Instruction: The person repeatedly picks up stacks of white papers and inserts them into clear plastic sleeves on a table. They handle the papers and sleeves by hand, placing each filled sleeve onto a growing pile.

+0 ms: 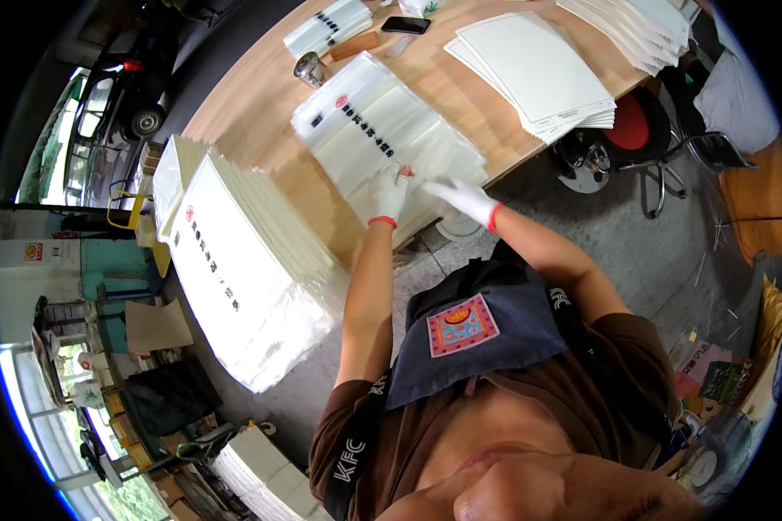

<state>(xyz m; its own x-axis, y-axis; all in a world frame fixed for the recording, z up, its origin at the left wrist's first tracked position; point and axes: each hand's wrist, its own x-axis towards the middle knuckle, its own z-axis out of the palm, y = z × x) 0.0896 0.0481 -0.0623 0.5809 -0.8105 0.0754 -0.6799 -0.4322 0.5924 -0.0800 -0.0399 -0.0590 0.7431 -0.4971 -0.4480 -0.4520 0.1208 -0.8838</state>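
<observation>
A stack of clear plastic bags (365, 122) with dark printed characters and a red mark lies on the wooden table in front of me. My left hand (388, 193), in a white glove with a red cuff and bare fingertips, is at the near end of the stack. Its fingers are curled together at a bag's edge, closed on the film as far as I can see. Just to its right, my right hand (465, 201), gloved the same way, reaches over the bags' near right corner. Its fingers look stretched out and are smeared by motion.
A tall pile of filled printed bags (235, 269) stands at the left. White sheets (539, 74) lie at the table's right, with another paper stack (630, 35) beyond. A metal cup (311, 69), a phone (406, 25) and a wooden block (354, 46) sit farther back. A red-seated stool (626, 122) stands right.
</observation>
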